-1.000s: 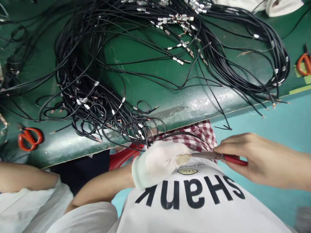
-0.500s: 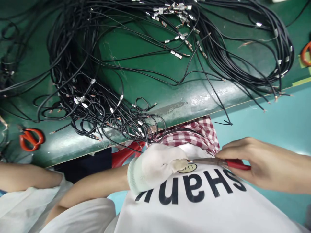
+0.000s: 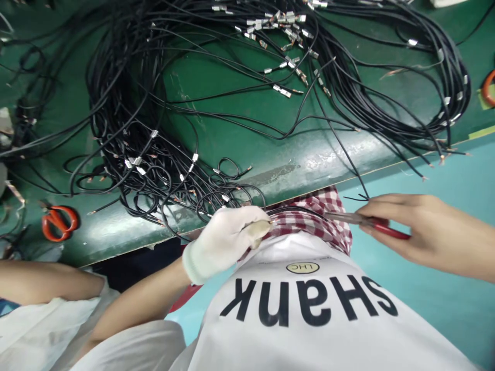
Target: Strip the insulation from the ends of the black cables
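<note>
My left hand (image 3: 232, 237), in a white glove with a pale finger cover, is pinched closed over my lap beside the table edge. A small copper tip shows at its fingertips; the rest of that black wire is mostly hidden in the hand. My right hand (image 3: 417, 226), bare, grips red-handled pliers (image 3: 346, 218), their slim jaws pointing left towards the glove but apart from it. Black cables (image 3: 297, 209) lie across the checked cloth (image 3: 336, 226) between the hands. A large tangle of black cables (image 3: 124, 103) with silver connectors and bare copper ends covers the table.
The green table (image 3: 232, 139) has its front edge just beyond my hands. More cables (image 3: 410, 113) loop at the right, some ends hanging over the edge. Orange-handled cutters (image 3: 60, 223) lie at the left. Another person's arm (image 3: 50, 278) rests at the lower left.
My left hand has moved left and up towards the table edge, away from the pliers. My right hand has shifted slightly up and right, so the plier tips no longer meet the glove.
</note>
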A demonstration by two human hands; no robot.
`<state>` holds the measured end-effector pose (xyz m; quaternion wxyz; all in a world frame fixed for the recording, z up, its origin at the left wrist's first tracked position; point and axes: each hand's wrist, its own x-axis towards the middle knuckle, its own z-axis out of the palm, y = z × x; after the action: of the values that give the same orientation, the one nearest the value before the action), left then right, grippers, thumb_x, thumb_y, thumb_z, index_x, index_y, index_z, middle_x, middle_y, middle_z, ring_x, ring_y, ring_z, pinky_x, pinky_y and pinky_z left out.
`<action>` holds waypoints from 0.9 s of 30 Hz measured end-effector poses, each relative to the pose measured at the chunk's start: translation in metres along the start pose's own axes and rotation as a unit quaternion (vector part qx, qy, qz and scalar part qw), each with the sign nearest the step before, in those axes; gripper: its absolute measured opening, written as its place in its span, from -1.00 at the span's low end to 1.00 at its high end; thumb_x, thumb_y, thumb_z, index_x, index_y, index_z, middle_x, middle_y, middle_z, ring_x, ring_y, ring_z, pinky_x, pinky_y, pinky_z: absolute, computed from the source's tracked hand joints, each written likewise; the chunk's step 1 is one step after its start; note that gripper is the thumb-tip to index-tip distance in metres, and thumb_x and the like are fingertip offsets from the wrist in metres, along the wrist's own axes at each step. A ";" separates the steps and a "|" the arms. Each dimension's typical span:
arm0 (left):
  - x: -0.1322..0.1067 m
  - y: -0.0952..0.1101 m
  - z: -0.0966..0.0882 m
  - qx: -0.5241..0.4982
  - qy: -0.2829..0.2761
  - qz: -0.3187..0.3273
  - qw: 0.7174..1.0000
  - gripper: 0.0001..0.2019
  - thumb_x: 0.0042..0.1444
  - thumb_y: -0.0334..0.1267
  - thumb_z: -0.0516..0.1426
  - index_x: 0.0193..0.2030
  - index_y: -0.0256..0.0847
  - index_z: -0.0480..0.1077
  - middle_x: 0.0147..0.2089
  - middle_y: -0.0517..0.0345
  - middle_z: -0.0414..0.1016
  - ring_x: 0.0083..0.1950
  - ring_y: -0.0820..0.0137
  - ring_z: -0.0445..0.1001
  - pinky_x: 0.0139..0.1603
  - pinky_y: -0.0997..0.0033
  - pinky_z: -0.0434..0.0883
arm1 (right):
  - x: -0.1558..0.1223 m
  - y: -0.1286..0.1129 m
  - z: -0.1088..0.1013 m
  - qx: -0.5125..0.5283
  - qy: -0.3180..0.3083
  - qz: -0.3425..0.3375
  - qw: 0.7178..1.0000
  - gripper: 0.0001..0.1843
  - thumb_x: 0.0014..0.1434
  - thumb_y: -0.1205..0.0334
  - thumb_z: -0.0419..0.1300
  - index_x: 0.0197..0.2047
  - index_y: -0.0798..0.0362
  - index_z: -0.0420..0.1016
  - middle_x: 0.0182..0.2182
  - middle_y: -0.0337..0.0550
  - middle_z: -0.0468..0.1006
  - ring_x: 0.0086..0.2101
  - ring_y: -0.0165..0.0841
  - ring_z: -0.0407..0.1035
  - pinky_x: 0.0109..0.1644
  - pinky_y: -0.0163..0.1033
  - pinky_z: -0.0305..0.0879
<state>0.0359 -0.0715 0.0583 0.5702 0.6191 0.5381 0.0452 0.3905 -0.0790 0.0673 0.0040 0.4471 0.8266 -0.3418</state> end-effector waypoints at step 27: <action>0.020 0.028 0.027 0.039 0.005 0.109 0.993 -0.77 0.25 -0.27 0.06 -0.40 -0.21 0.47 -0.42 0.28 0.48 -0.38 0.51 0.40 -0.33 0.54 0.29 | 0.059 -0.047 0.013 0.271 0.021 0.004 0.962 -0.78 0.23 0.07 0.26 -0.09 -0.03 0.47 -0.22 -0.21 0.59 -0.27 -0.32 0.46 -0.21 -0.26 0.34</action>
<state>0.0792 -0.0684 0.0588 0.5348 0.6951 0.4720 0.0893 0.3165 -0.0605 0.0656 -0.1335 0.4419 0.7012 -0.5433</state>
